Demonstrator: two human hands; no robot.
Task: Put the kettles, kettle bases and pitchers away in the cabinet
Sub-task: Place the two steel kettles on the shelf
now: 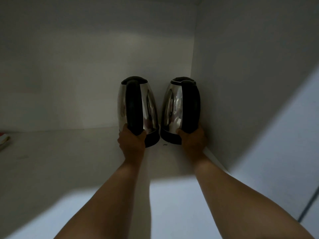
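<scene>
Two steel kettles with black lids, handles and bottoms stand upright side by side on the white cabinet shelf (69, 161), at its back right corner. My left hand (132, 139) is closed around the lower end of the left kettle's (148, 107) handle. My right hand (192, 138) grips the lower end of the right kettle's (172, 107) handle, close to the cabinet's right wall (241, 83). A narrow gap separates the two kettles. No kettle bases or pitchers show in this view.
The cabinet interior is dim, with the back wall (86, 75) just behind the kettles. A red and white object (4, 139) lies at the shelf's far left edge. A small dark speck (165, 144) lies on the shelf between the kettles.
</scene>
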